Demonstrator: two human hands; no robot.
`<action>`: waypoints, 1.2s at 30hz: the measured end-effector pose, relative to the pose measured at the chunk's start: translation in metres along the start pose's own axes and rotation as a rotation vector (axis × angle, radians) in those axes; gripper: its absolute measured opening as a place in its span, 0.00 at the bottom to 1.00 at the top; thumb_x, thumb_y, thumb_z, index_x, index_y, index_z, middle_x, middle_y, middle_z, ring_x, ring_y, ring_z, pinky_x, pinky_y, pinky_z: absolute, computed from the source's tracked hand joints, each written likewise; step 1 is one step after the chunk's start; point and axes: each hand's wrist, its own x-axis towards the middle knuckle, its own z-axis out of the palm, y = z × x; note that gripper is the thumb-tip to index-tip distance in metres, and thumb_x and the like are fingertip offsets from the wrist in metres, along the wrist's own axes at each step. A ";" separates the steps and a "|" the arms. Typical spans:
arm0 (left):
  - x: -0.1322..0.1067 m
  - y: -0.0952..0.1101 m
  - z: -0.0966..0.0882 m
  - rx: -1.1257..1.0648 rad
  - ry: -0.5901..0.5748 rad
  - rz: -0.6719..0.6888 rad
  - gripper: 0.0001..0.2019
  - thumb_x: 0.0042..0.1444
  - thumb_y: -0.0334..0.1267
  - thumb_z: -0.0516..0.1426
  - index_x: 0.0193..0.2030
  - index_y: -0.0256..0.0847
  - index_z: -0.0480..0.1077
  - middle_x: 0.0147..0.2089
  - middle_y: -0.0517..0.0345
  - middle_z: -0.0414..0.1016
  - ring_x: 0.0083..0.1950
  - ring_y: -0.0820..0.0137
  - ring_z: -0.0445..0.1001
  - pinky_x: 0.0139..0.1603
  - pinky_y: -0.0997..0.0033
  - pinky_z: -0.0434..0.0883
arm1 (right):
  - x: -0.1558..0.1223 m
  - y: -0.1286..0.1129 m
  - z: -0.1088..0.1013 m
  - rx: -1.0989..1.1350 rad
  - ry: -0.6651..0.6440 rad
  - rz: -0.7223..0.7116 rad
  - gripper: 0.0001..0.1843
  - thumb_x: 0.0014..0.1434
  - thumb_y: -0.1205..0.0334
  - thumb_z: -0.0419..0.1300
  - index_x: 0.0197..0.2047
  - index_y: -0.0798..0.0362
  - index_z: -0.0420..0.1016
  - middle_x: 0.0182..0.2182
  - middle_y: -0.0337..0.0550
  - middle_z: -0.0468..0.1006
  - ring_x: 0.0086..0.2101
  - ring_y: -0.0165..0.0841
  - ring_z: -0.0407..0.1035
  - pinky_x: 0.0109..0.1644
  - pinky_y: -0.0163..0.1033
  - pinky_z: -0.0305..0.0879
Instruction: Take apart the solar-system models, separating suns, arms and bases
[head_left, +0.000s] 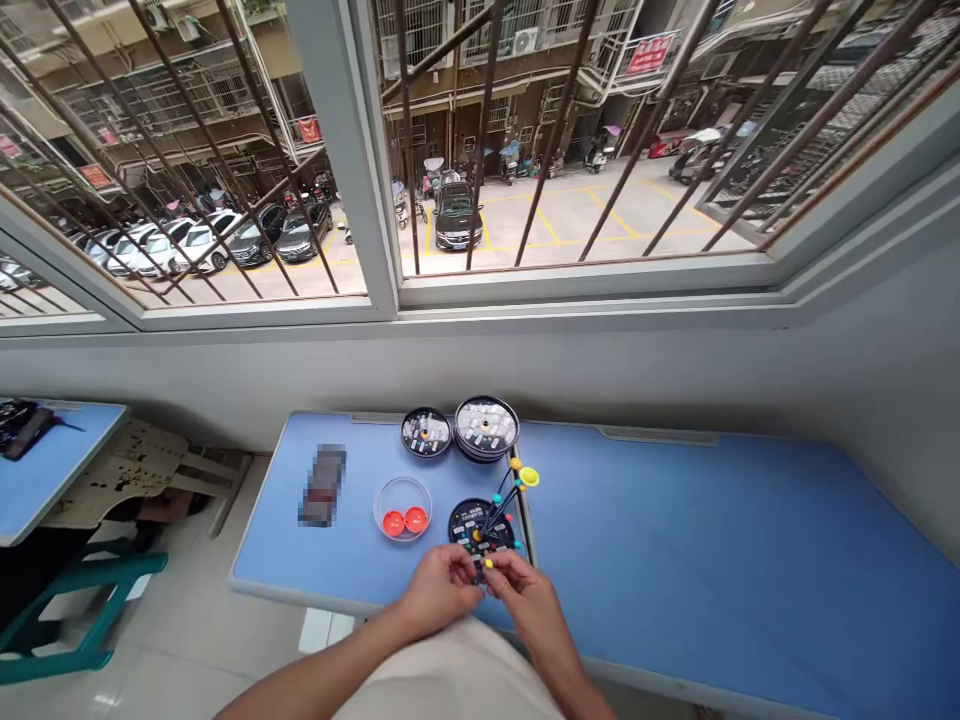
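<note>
My left hand (442, 587) and my right hand (523, 590) meet at the near edge of a blue table (675, 560), fingers pinched together over a small yellow piece (487, 564). Just beyond them lies a black round board (480, 527) with coloured dots, and thin rods tipped with yellow and teal balls (517, 478) rise from it. Left of the board stands a clear round dish (403, 507) holding two orange-red pieces. Further back sit two round black trays (426, 432), the larger one (486, 427) with pale parts inside.
A blurred dark object (323, 485) lies on the table's left part. Another blue table (45, 460) stands at far left, with a teal stool (82, 600) below. A barred window (480, 150) spans the wall behind, and a grey wall (900, 380) closes the right.
</note>
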 end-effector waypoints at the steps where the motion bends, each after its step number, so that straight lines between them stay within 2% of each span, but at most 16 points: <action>1: -0.003 0.003 -0.002 -0.083 -0.017 -0.066 0.08 0.35 0.33 0.58 0.24 0.38 0.62 0.17 0.69 0.60 0.18 0.80 0.56 0.21 0.78 0.52 | 0.001 -0.004 0.002 -0.016 -0.018 -0.008 0.17 0.45 0.47 0.62 0.26 0.55 0.73 0.21 0.38 0.71 0.23 0.30 0.63 0.28 0.35 0.61; 4: -0.012 0.011 -0.011 -0.231 -0.033 -0.221 0.12 0.36 0.41 0.59 0.27 0.38 0.63 0.17 0.67 0.64 0.16 0.80 0.55 0.18 0.78 0.50 | 0.005 -0.013 0.014 -0.053 -0.072 -0.031 0.16 0.44 0.49 0.62 0.24 0.55 0.73 0.21 0.38 0.71 0.25 0.31 0.64 0.29 0.35 0.60; 8: -0.023 0.010 -0.023 -0.303 0.006 -0.310 0.15 0.33 0.47 0.60 0.22 0.38 0.62 0.14 0.67 0.64 0.15 0.82 0.53 0.17 0.79 0.46 | 0.010 -0.025 0.033 -0.001 -0.148 0.005 0.16 0.41 0.50 0.64 0.19 0.54 0.69 0.17 0.34 0.68 0.22 0.29 0.61 0.27 0.34 0.59; 10: -0.030 0.007 -0.027 -0.312 0.017 -0.340 0.14 0.32 0.45 0.61 0.19 0.37 0.62 0.12 0.65 0.63 0.13 0.82 0.52 0.16 0.78 0.43 | 0.014 -0.033 0.039 0.089 -0.092 0.074 0.17 0.40 0.48 0.64 0.19 0.53 0.66 0.16 0.34 0.68 0.19 0.27 0.60 0.24 0.33 0.58; 12: -0.037 0.003 -0.031 -0.313 0.039 -0.357 0.13 0.31 0.43 0.61 0.17 0.37 0.63 0.11 0.64 0.63 0.12 0.83 0.50 0.15 0.77 0.42 | 0.021 -0.042 0.041 0.186 0.016 0.132 0.19 0.39 0.46 0.65 0.21 0.52 0.66 0.17 0.35 0.71 0.19 0.27 0.61 0.23 0.33 0.58; 14: -0.042 0.002 -0.035 -0.381 0.107 -0.340 0.12 0.31 0.41 0.61 0.16 0.36 0.63 0.11 0.64 0.63 0.11 0.83 0.48 0.14 0.77 0.41 | 0.027 -0.053 0.042 0.245 0.054 0.142 0.19 0.38 0.46 0.66 0.23 0.52 0.68 0.20 0.38 0.74 0.20 0.28 0.63 0.25 0.33 0.61; 17: -0.045 0.005 -0.039 -0.656 0.198 -0.208 0.13 0.33 0.40 0.62 0.21 0.37 0.63 0.15 0.63 0.66 0.14 0.83 0.53 0.15 0.79 0.46 | 0.029 -0.064 0.046 0.231 -0.084 0.096 0.18 0.39 0.48 0.67 0.26 0.54 0.74 0.27 0.43 0.77 0.27 0.31 0.67 0.33 0.37 0.65; 19: -0.045 0.008 -0.041 -0.825 0.164 -0.123 0.14 0.34 0.39 0.64 0.23 0.37 0.63 0.18 0.62 0.69 0.16 0.82 0.57 0.17 0.79 0.52 | 0.025 -0.065 0.053 0.200 -0.203 0.088 0.19 0.40 0.47 0.66 0.28 0.54 0.78 0.30 0.46 0.79 0.31 0.35 0.69 0.38 0.39 0.65; 21: -0.044 0.009 -0.041 -0.907 0.119 -0.091 0.16 0.35 0.41 0.65 0.25 0.36 0.64 0.20 0.60 0.70 0.16 0.82 0.58 0.17 0.79 0.53 | 0.020 -0.061 0.059 0.180 -0.282 0.098 0.20 0.40 0.46 0.66 0.30 0.54 0.80 0.29 0.47 0.79 0.34 0.38 0.70 0.42 0.43 0.64; 25: -0.045 0.004 -0.039 -0.884 0.109 -0.048 0.17 0.37 0.45 0.65 0.26 0.33 0.66 0.21 0.56 0.72 0.15 0.82 0.59 0.15 0.79 0.51 | 0.014 -0.048 0.064 0.151 -0.305 0.105 0.21 0.38 0.46 0.67 0.31 0.53 0.80 0.30 0.48 0.80 0.38 0.42 0.70 0.47 0.46 0.62; 29: -0.047 -0.002 -0.037 -0.798 0.172 -0.016 0.20 0.37 0.49 0.64 0.24 0.34 0.65 0.19 0.56 0.71 0.14 0.81 0.59 0.15 0.79 0.51 | 0.014 -0.042 0.063 0.070 -0.318 0.087 0.20 0.40 0.45 0.66 0.30 0.53 0.80 0.30 0.48 0.79 0.36 0.41 0.70 0.43 0.43 0.64; 36: -0.048 -0.011 -0.039 -0.773 0.262 -0.134 0.22 0.30 0.51 0.65 0.22 0.37 0.61 0.15 0.60 0.69 0.13 0.81 0.57 0.14 0.79 0.50 | 0.014 -0.038 0.065 -0.043 -0.277 0.003 0.18 0.40 0.50 0.65 0.32 0.54 0.76 0.27 0.43 0.76 0.30 0.36 0.69 0.33 0.38 0.65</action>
